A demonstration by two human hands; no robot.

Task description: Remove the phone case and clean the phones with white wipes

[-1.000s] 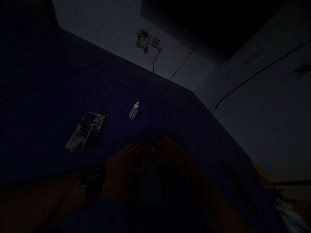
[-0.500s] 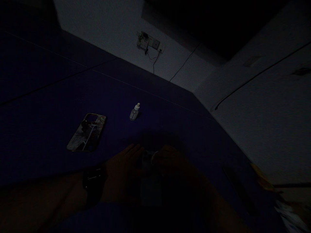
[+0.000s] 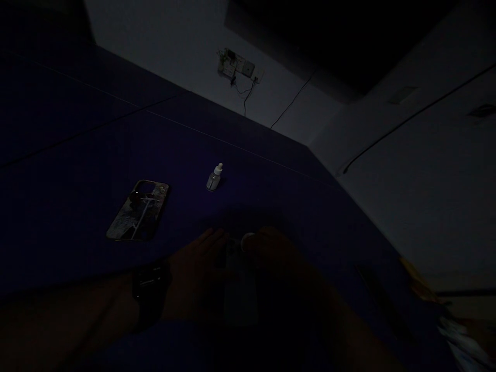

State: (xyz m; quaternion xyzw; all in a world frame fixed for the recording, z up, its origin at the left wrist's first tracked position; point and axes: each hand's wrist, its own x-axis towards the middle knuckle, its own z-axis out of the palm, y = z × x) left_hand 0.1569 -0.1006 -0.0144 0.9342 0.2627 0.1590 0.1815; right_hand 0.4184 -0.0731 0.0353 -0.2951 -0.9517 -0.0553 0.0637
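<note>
In the dim light a phone [image 3: 241, 302] lies on the dark blue surface, its camera end away from me. My left hand [image 3: 194, 271], with a black watch [image 3: 149, 284] on the wrist, grips the phone along its left side. At the phone's upper right, my right hand [image 3: 271, 250] pinches a small white pad [image 3: 247, 241] against or just over the phone's back; which of the two is too dark to tell. Farther off stands a clear dropper bottle [image 3: 213, 180] with a white top. To its left lies a printed phone case [image 3: 139, 211].
A dark long object [image 3: 382, 299] lies at the right. Beyond it, a yellow item [image 3: 416, 279] and white crumpled material [image 3: 465, 341] sit by the edge. Wall sockets [image 3: 240, 64] with cables are at the back, and a dark cord [image 3: 387, 137] runs along the right wall.
My right hand has shifted slightly up toward the phone's camera end, and more of the white pad shows. My left hand stays almost still.
</note>
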